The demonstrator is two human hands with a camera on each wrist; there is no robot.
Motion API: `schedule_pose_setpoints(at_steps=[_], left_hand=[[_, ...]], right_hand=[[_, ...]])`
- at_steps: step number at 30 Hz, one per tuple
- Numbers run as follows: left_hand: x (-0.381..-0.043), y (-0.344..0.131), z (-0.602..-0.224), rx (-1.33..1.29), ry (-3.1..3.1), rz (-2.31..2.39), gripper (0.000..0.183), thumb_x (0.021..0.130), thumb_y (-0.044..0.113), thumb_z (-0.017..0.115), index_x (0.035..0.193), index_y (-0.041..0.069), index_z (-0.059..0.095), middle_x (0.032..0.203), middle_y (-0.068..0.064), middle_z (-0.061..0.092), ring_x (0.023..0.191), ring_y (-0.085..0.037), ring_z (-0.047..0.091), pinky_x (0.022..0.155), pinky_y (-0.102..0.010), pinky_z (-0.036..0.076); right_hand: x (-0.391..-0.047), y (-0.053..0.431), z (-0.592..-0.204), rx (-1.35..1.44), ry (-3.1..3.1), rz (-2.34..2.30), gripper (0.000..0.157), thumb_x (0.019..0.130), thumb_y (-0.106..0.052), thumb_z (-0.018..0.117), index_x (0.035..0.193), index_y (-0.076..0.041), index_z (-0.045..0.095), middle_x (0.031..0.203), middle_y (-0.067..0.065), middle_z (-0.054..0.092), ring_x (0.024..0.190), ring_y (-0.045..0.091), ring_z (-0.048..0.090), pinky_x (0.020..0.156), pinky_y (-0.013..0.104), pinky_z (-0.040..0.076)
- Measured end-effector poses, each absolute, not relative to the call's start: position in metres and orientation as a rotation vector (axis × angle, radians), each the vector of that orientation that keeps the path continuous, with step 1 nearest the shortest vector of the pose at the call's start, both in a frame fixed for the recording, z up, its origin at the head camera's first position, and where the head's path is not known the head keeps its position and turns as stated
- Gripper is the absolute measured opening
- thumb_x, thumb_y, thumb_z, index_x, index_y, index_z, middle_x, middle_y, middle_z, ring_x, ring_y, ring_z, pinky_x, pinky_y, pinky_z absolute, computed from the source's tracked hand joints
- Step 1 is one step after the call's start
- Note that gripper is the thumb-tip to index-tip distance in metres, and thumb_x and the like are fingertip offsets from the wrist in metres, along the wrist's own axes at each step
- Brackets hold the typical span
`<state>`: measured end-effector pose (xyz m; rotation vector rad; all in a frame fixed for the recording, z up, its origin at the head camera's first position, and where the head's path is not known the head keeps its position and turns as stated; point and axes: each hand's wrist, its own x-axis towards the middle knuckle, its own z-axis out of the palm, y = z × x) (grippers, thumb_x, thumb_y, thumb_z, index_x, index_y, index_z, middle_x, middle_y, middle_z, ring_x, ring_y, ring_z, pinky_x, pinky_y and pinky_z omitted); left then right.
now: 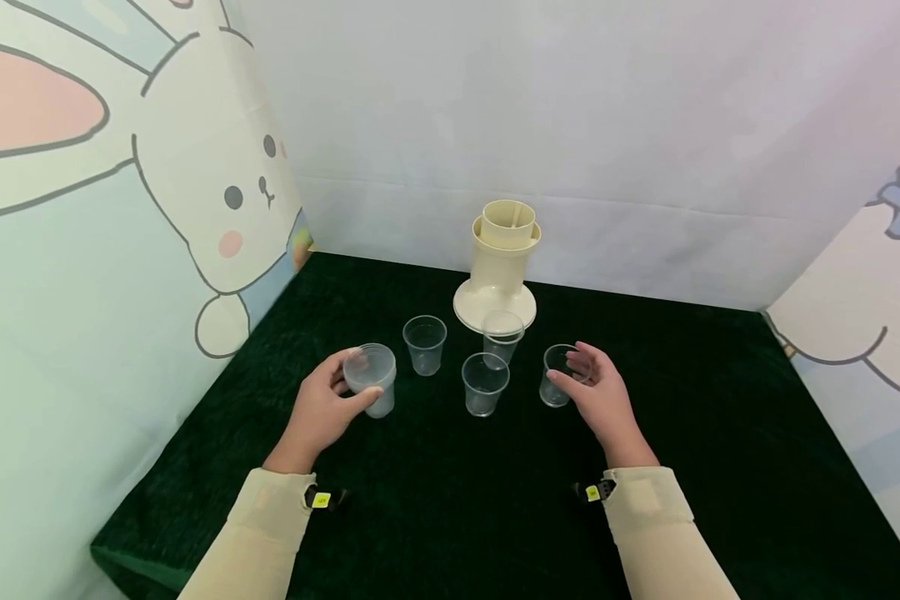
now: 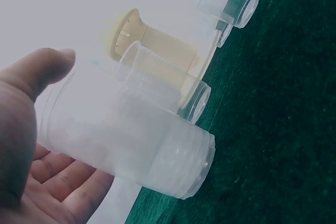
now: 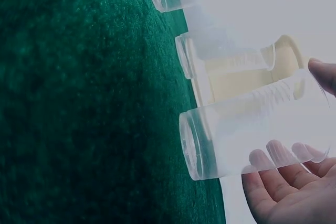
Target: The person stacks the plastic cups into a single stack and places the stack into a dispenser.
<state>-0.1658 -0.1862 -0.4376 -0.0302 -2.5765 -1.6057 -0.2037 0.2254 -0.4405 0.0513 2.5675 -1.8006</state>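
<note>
Before pale walls (image 1: 540,125), over green cloth (image 1: 457,500), left fingers (image 2: 88,190) curl round stacked cups (image 1: 379,372), right fingers (image 3: 273,184) a cup (image 1: 555,394).

Both arms wear pale cream long sleeves (image 1: 251,533) ending in plain cuffs (image 1: 281,487), and beside each cuff's inner edge sits a black wrist device (image 1: 607,488) with a bright yellow label (image 1: 320,500).

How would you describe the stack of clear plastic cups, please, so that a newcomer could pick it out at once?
On the dark green cloth-covered table, find the person's left hand. Its thumb and fingers curve around the stack of nested clear plastic cups. Unlike the clear plastic cups nearby, it looks cloudier, with several layered edges near its base.
</note>
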Motion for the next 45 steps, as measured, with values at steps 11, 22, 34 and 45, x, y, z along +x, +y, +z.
schedule_pose_setpoints(at_steps=[11,22,34,45], left_hand=[[-0.167,-0.187,-0.437,-0.031,-2.584,-1.598,0.077,0.088,0.04,0.082,0.151,0.014,0.046,0.148,-0.01,0.05,0.132,-0.03,0.054,0.109,-0.05,0.048],[-0.166,-0.186,-0.436,-0.031,-2.579,-1.606,0.076,0.088,0.037,0.083,0.151,0.015,0.046,0.147,-0.01,0.05,0.132,-0.03,0.054,0.108,-0.05,0.048],[-0.166,-0.187,-0.436,-0.036,-2.577,-1.617,0.077,0.088,0.038,0.083,0.151,0.014,0.046,0.147,-0.01,0.05,0.131,-0.03,0.054,0.107,-0.05,0.049],[-0.166,-0.186,-0.436,-0.018,-2.586,-1.625,0.078,0.088,0.039,0.083,0.152,0.015,0.045,0.148,-0.009,0.049,0.132,-0.03,0.054,0.107,-0.05,0.049]], right_hand=[[-0.207,0.223,-0.441,0.027,2.589,-1.794,0.087,0.094,-0.034,0.079,0.161,-0.01,0.029,0.156,0.015,0.045,0.144,0.031,0.041,0.119,0.052,0.034],[-0.208,0.222,-0.428,0.017,2.629,-1.808,0.088,0.092,-0.039,0.079,0.16,-0.012,0.031,0.154,0.013,0.047,0.142,0.03,0.044,0.118,0.052,0.035],[-0.224,0.218,-0.388,-0.143,2.704,-1.826,0.087,0.092,-0.043,0.079,0.159,-0.011,0.033,0.149,0.012,0.051,0.138,0.03,0.047,0.115,0.052,0.038],[-0.234,0.206,-0.341,-0.279,2.588,-1.841,0.088,0.093,-0.046,0.076,0.162,-0.017,0.03,0.152,0.01,0.047,0.14,0.026,0.043,0.115,0.054,0.037]])
